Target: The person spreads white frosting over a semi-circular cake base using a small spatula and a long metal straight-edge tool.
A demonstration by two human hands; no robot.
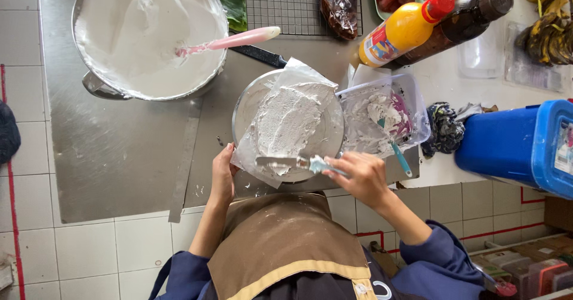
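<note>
Fingers of the right hand [361,177] clamp a palette knife [298,162] over white paste on a round pan [287,127] at the steel surface's [119,151] near edge, left hand [222,174] gripping the paper liner [253,162]; hard scraping could tip it off.

Along the far edge of the counter I see an orange squeeze bottle [401,32] with a red cap lying tilted, its label [378,45] white, blue and red. A dark brown bottle [462,22] lies touching it on the right. Further left sits a clear bag [339,4] of dark reddish contents. At the right edge stands a blue plastic box [513,145] bearing a pale sticker [564,148]. A clear tub [388,116] smeared white sits near the front edge.
</note>
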